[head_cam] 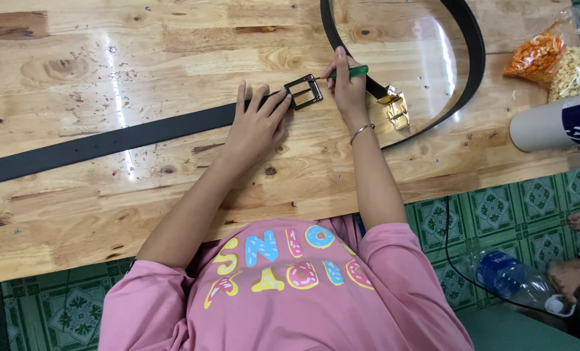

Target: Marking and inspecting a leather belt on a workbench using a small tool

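A dark metal buckle (303,91) sits at the end of a black belt (108,140) that lies flat across the wooden worktop (173,52), running off toward the left edge. The left hand (256,125) lies palm-down on the belt just beside the buckle, fingers spread apart and pressing the strap down, fingertips touching the buckle's frame. The right hand (347,88) has its grip closed around a green-handled screwdriver (350,71), whose tip points into the buckle. A thin bracelet (361,132) circles that wrist. Just right of the hand lies a gold buckle (396,108) on a second black belt (475,58) that curves in a loop. Farther right lie two snack bags (556,62) and a pale cardboard tube (550,123).
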